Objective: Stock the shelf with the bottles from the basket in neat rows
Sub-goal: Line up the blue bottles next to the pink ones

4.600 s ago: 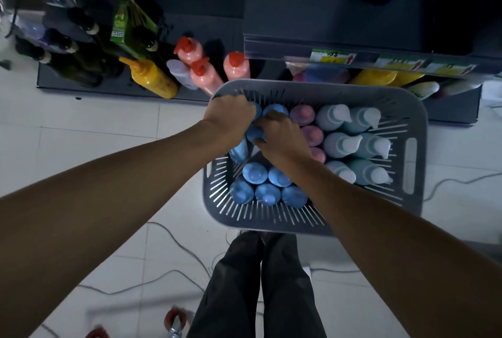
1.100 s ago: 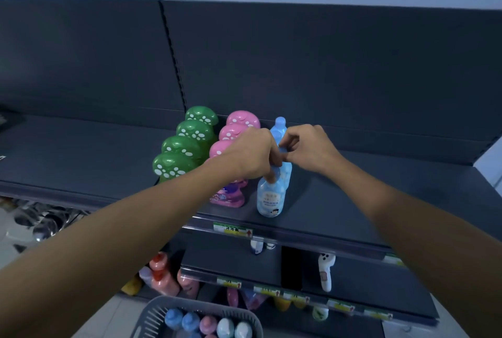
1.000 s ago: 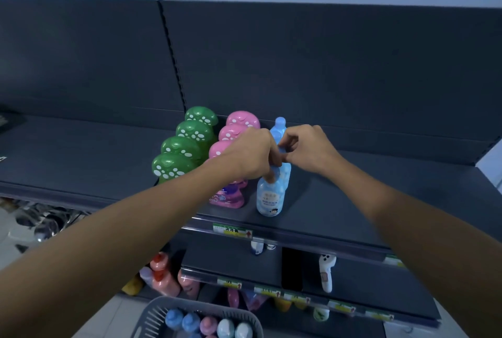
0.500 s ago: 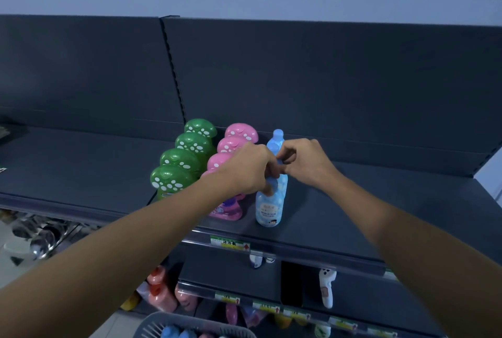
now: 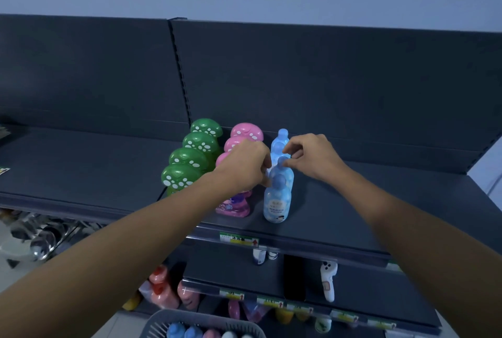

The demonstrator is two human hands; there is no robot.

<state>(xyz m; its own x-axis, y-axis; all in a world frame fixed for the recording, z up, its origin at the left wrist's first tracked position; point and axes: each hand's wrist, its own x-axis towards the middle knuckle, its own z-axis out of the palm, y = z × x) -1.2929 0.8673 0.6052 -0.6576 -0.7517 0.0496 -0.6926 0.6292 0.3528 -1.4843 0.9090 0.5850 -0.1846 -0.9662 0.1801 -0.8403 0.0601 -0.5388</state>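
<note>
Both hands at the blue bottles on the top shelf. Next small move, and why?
Probably let go and draw both hands back. Three blue bottles stand upright in a line beside the pink row. The right hand pinches the middle one's cap, and the left hand is curled by the front one. The basket below holds more blue caps to fetch.

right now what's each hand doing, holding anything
Left hand: fingers curled beside the front blue bottle; whether it grips cannot be told.
Right hand: pinches the cap of the middle blue bottle.
</note>
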